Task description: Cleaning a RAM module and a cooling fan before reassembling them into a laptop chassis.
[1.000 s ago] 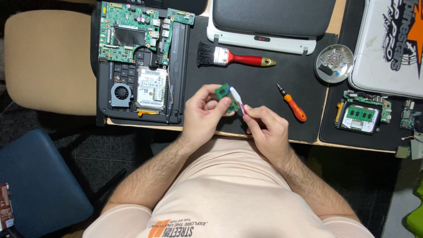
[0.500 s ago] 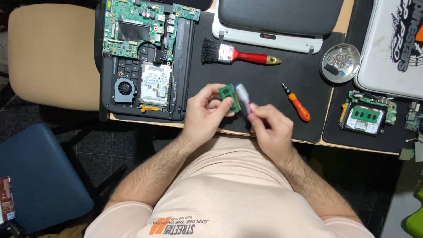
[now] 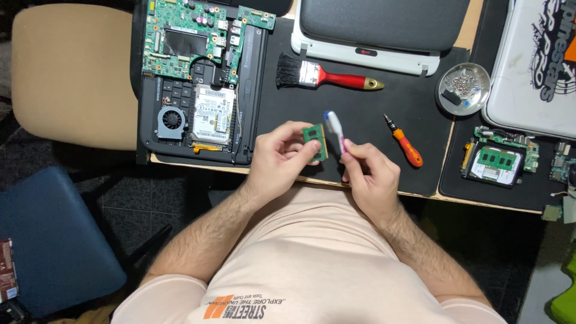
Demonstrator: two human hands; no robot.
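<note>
Above the worktop (image 3: 360, 129) edge, the left hand (image 3: 279, 162) pinches a small green memory module (image 3: 315, 141) by its edges; it looks light, stiff and fragile. Just beside it, the right hand (image 3: 371, 177) grips a white toothbrush (image 3: 334, 127).

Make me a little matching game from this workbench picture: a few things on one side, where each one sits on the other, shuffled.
Things:
1. small green circuit module
2. red-handled brush
3. orange screwdriver
4. round metal dish

Places:
A. lying on the black mat just right of the right hand
B. near the white case at the far right, holding small screws
C. pinched in the fingers of the left hand
D. lying below the closed grey laptop, bristles pointing left

Pairs: 1-C, 2-D, 3-A, 4-B
</note>
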